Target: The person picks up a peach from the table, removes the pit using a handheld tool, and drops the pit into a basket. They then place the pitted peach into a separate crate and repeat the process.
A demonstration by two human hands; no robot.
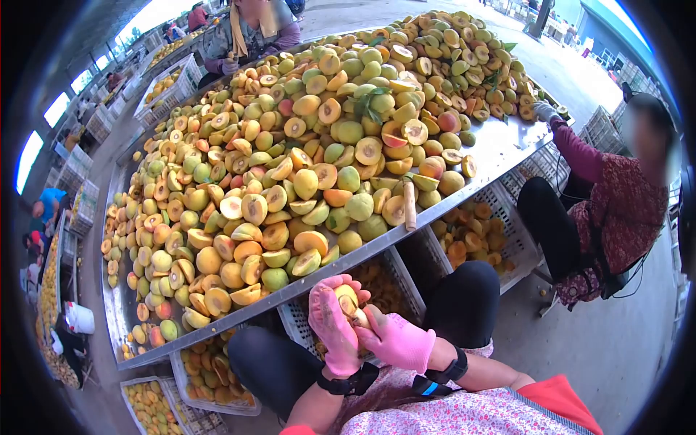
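Observation:
My left hand (336, 323), in a pink glove, is wrapped round a cut peach half (346, 299) with its cut face showing. My right hand (395, 341), also gloved in pink, is closed against the fruit's lower side, on a small tool mostly hidden by the fingers. Both hands are above a crate of fruit (377, 283), close to the metal table's front edge (319, 281). A large heap of whole and halved peaches (304, 159) covers much of the table. On the edge to the right rests a wooden handle (409, 206).
Crates of halves (475, 232) stand under the table, with others at lower left (151, 407). A person (616, 188) sits at the right, a gloved hand on the table. Another person (250, 32) is across the heap. A white bucket (80, 317) stands far left.

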